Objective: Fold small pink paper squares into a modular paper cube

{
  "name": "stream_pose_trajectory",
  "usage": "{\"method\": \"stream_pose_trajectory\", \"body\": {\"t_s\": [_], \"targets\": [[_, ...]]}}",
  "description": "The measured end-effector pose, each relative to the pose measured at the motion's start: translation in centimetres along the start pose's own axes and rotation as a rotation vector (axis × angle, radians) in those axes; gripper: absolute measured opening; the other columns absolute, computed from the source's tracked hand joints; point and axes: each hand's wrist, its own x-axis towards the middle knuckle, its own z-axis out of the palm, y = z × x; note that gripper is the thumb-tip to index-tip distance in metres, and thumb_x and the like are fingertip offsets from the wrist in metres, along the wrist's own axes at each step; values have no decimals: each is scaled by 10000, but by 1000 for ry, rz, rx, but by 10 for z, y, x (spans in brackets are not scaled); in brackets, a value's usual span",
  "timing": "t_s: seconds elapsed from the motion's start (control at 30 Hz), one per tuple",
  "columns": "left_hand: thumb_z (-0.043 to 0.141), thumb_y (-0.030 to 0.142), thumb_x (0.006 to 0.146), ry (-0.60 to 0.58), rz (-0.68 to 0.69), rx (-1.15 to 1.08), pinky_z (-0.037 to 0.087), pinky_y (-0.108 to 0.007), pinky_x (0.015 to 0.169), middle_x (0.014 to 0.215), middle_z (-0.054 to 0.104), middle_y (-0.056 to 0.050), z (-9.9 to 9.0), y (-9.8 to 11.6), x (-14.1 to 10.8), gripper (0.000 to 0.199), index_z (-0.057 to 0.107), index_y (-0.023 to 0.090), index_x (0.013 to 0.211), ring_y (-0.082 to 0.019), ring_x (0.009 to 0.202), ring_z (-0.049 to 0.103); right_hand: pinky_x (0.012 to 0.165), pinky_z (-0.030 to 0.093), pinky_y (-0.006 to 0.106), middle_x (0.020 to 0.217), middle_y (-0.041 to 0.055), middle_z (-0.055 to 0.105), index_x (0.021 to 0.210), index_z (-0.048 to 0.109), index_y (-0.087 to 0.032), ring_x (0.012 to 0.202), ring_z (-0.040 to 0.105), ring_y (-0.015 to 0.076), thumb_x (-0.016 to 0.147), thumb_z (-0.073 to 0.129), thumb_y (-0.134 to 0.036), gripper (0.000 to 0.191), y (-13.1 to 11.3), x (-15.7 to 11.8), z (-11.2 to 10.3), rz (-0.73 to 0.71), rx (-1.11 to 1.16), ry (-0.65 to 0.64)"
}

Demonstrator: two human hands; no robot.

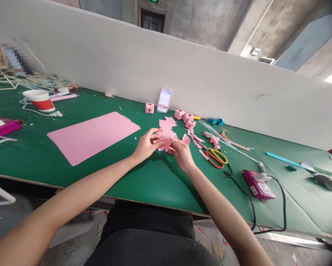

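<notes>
Between both hands is a small piece of pink paper [166, 142], held a little above the green table. My left hand [149, 144] has its thumb and fingers closed on the paper's left side. At the right side of the same piece, my right hand [182, 152] pinches it. Loose pink paper pieces [170, 121] lie just beyond the hands. Several folded pink paper shapes with cut-out openings stand farther back, one of them a paper cube [149, 108]. Scissors [216, 158] with red and yellow handles rest right of my right hand.
A large pink sheet [94, 138] lies at the left, with a paper cup [40, 99] behind it. At the right are a pink glue gun [214, 141], clear sticks, a black cord and a magenta power socket [258, 184]. A white partition [113, 55] borders the green table [149, 181].
</notes>
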Motion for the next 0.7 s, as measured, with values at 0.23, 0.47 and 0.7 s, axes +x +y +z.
{"method": "stream_pose_trajectory", "body": {"t_s": [0.23,0.47,0.7], "targets": [[771,395,810,-27,38,-19,630,-348,771,940,772,-63,0,0,0,483,550,192,1188,-232,875,762,797,569,323,1011,51,755,953,745,-227,927,704,213,699,823,-570,434,-5,-3,2,-56,-225,-75],[722,327,826,-30,65,80,615,-309,687,947,780,-59,0,-1,0,409,548,194,1171,-202,754,759,727,566,302,853,45,739,898,726,-193,786,689,178,705,824,-571,436,-2,-2,4,-166,-352,-37],[701,325,851,-39,92,172,621,-320,753,939,794,-61,-1,3,-3,237,599,198,1024,-220,819,773,715,562,299,821,31,724,846,701,-192,741,685,163,699,822,-594,445,-1,2,-1,-168,-383,-87]]}}
